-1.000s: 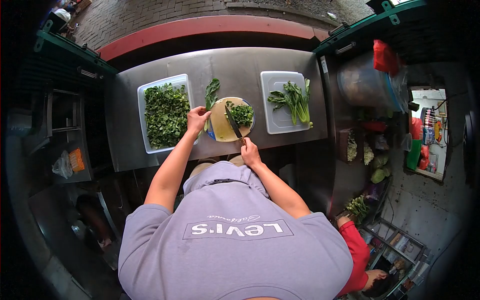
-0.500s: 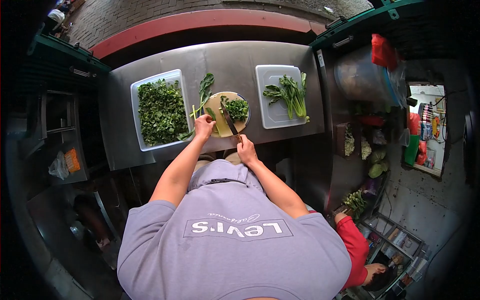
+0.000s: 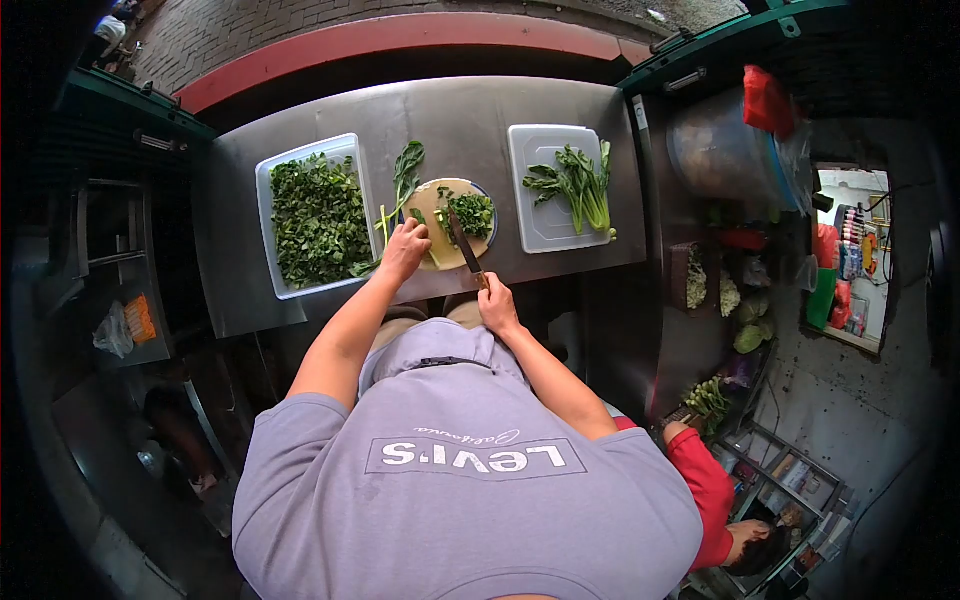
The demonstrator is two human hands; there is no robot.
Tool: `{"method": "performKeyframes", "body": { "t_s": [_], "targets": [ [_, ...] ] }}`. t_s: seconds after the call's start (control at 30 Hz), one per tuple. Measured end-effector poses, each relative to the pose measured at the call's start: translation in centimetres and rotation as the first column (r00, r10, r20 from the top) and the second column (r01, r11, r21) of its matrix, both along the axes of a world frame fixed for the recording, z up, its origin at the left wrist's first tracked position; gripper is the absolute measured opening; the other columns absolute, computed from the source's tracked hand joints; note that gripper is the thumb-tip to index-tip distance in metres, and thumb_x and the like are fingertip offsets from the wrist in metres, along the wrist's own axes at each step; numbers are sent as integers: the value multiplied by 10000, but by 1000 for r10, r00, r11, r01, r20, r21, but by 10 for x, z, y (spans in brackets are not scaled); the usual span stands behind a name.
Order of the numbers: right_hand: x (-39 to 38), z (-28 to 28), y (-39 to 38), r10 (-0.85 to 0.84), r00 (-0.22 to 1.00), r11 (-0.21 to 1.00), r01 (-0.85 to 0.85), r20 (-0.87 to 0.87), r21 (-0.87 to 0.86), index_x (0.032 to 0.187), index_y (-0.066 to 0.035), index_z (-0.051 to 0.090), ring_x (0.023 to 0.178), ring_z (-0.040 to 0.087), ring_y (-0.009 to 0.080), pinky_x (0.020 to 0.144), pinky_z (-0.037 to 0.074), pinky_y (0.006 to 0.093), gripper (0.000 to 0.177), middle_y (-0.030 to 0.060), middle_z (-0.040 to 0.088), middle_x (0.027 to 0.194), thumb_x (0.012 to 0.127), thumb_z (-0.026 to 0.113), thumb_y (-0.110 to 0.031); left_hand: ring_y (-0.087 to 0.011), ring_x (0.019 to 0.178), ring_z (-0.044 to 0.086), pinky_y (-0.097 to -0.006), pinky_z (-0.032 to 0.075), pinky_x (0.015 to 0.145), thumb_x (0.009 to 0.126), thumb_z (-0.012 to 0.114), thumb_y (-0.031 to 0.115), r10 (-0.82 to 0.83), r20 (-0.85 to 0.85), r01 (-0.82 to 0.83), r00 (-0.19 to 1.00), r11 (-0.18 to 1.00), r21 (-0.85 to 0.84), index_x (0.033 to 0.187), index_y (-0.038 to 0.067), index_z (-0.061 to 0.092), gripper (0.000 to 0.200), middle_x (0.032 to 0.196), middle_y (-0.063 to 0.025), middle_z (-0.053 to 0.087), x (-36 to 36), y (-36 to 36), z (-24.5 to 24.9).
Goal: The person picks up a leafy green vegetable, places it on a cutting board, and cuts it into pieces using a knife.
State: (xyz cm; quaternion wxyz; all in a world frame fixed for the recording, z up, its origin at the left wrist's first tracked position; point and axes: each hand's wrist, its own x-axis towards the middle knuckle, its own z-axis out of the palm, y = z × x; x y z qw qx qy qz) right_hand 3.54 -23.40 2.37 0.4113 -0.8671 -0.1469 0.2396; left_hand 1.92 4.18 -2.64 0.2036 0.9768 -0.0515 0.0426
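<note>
My right hand (image 3: 497, 303) is wrapped round the handle of a kitchen knife (image 3: 464, 243), whose dark blade lies across a round cutting board (image 3: 450, 262). Chopped leafy greens (image 3: 473, 215) are heaped on the board to the right of the blade. At the board's left edge, the fingers of my left hand (image 3: 408, 248) are pinched on a leafy green stalk (image 3: 417, 215), mostly hidden under them. Just beyond this hand, a whole leafy stem (image 3: 406, 172) lies on the metal table, partly against the board.
A white tub (image 3: 366, 195) full of chopped greens stands at the left of the steel table (image 3: 455, 105). On the right, whole greens (image 3: 585, 190) lie on a white plastic lid (image 3: 535, 235). A person in a red sleeve (image 3: 700, 485) is behind me at right, near shelves with vegetables.
My left hand has moved slightly forward and turned further over the stalk at the board's left edge. The knife tip has shifted a little right. The view has moved slightly.
</note>
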Motion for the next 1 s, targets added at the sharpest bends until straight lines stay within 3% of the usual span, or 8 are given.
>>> {"method": "performKeyframes", "body": {
  "t_s": [0.1,0.3,0.37,0.43,0.5,0.67,0.83,1.0],
  "targets": [
    [-2,3,-7,-16,1000,1000,16,24,8,1113,7,569,857,650,464,762,514,495,221,267,643,885,916,501,-65,-234,1080,544,-366,462,889,795,661,171,-5,1,5,1000,997,75,807,143,738,83,1008,-14,633,4,1,1],
    [-5,8,-29,45,993,998,-48,109,29,1114,5,569,899,641,465,776,515,498,232,266,647,945,897,507,-52,-252,1038,590,-409,460,896,830,713,151,210,109,-195,972,972,-131,829,127,723,26,928,-21,690,24,4,30],
    [-5,6,-36,143,981,990,-143,134,-10,1113,-4,579,935,651,452,805,532,492,240,254,664,987,889,510,-54,-268,991,612,-428,456,900,851,729,157,436,86,-398,896,874,-278,853,113,730,44,884,-38,710,27,7,46],
    [-3,6,-36,209,974,978,-206,91,-43,1116,-21,581,951,648,452,819,533,505,241,245,666,996,891,514,-77,-275,948,621,-413,479,862,858,745,159,480,75,-432,874,839,-331,896,87,753,82,854,-59,711,26,10,46],
    [2,3,-34,272,961,961,-268,49,-69,1119,-37,582,967,645,452,832,534,519,242,237,668,1005,894,519,-100,-272,881,637,-393,509,800,859,764,148,559,-148,-547,816,662,-513,927,60,769,111,846,-88,711,21,11,47],
    [9,-5,-33,326,944,935,-315,47,-161,1094,-71,587,937,655,441,804,539,531,217,212,671,988,895,539,-143,-261,731,676,-377,536,739,863,770,148,553,-212,-561,806,599,-572,934,49,788,123,806,-125,733,4,9,47],
    [18,-9,-35,191,972,974,-170,135,-148,1105,-90,593,929,651,442,810,540,528,221,205,666,1001,894,540,-128,-265,773,678,-383,534,751,864,769,154,556,-208,-579,805,660,-479,938,42,783,135,834,-127,731,-6,11,39],
    [18,-5,-40,316,944,939,-297,94,-175,1152,-82,599,942,652,423,820,539,514,267,198,651,968,893,546,-120,-291,823,665,-402,525,788,862,764,144,541,-188,-567,820,719,-403,928,42,769,122,851,-125,719,-9,6,40]
  ]
}}
